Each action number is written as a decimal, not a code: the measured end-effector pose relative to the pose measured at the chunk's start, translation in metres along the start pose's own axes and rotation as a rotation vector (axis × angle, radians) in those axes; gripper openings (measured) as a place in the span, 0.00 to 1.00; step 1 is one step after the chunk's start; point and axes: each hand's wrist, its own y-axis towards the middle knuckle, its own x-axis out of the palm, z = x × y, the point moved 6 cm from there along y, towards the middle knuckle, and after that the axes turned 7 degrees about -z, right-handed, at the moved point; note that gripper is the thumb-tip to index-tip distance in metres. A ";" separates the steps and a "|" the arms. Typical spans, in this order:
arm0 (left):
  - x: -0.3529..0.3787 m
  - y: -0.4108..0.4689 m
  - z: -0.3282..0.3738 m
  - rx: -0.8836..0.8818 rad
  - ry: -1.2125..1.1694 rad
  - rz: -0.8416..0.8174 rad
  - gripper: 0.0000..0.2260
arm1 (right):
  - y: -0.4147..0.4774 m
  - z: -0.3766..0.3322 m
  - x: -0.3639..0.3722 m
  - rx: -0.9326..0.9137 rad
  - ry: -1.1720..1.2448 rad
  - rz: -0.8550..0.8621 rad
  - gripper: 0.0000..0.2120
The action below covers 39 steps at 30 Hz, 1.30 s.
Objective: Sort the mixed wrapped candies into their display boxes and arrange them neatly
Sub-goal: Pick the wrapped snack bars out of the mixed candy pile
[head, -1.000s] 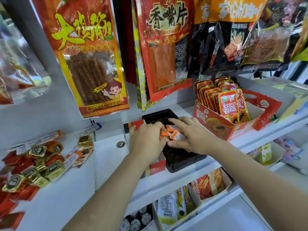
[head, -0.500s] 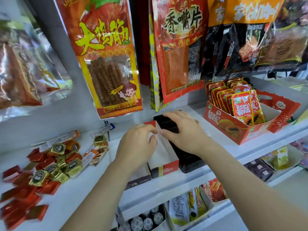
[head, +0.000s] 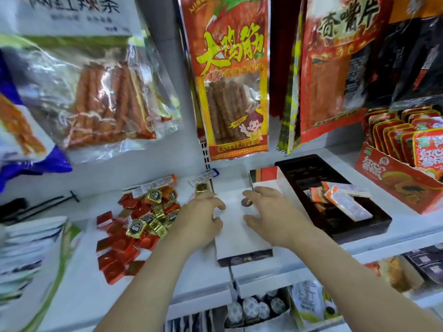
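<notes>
A mixed pile of red, gold and orange wrapped candies [head: 141, 224] lies on the white shelf at the left. A black tray [head: 335, 221] to the right holds several orange-and-white candies [head: 345, 200]. Between them stands an empty white display box [head: 239, 240] with a dark front. My left hand [head: 203, 219] hovers over that box's left edge, next to the pile, fingers loose. My right hand [head: 271, 212] is over the box's right side, fingers spread, holding nothing. A red-fronted box [head: 266, 176] sits behind, beside the tray.
Large snack bags [head: 235, 77] hang overhead behind the shelf. A red display box of sachets [head: 405, 178] stands at the right. A white bag [head: 33, 259] lies at the left. Lower shelves [head: 263, 307] hold more goods below the shelf edge.
Both hands left the black tray and moved left over the empty white box. The orange-and-white candies now lie in the tray. The view has swung left towards the candy pile.
</notes>
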 end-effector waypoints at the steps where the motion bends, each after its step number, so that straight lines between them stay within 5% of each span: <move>1: -0.002 0.000 -0.002 0.014 -0.035 0.016 0.15 | 0.001 -0.001 -0.002 0.019 -0.029 0.048 0.24; 4: -0.025 0.003 -0.016 -0.034 -0.235 0.208 0.11 | 0.004 -0.013 -0.011 0.007 -0.128 0.195 0.26; 7: -0.046 0.023 -0.038 -0.163 -0.260 0.328 0.10 | 0.012 -0.029 -0.007 -0.119 -0.102 0.138 0.26; 14: -0.033 0.100 -0.067 -0.300 0.023 0.082 0.11 | 0.028 -0.033 0.016 -0.096 -0.190 -0.136 0.22; 20: -0.030 0.116 -0.073 -0.385 0.197 0.008 0.02 | 0.035 -0.027 0.007 -0.041 -0.186 -0.091 0.20; 25: -0.033 0.107 -0.073 -0.364 0.201 -0.050 0.08 | 0.038 -0.053 0.005 -0.210 -0.090 0.032 0.20; 31: -0.053 0.052 -0.063 -0.328 -0.065 0.297 0.04 | 0.045 -0.073 0.022 -0.213 0.037 0.040 0.25; 36: -0.040 0.015 -0.064 -0.326 -0.215 0.047 0.02 | 0.053 -0.071 0.016 -0.202 0.089 0.025 0.34; 39: -0.033 0.006 -0.064 -0.293 -0.162 -0.082 0.16 | 0.058 -0.067 0.024 -0.198 0.063 -0.081 0.31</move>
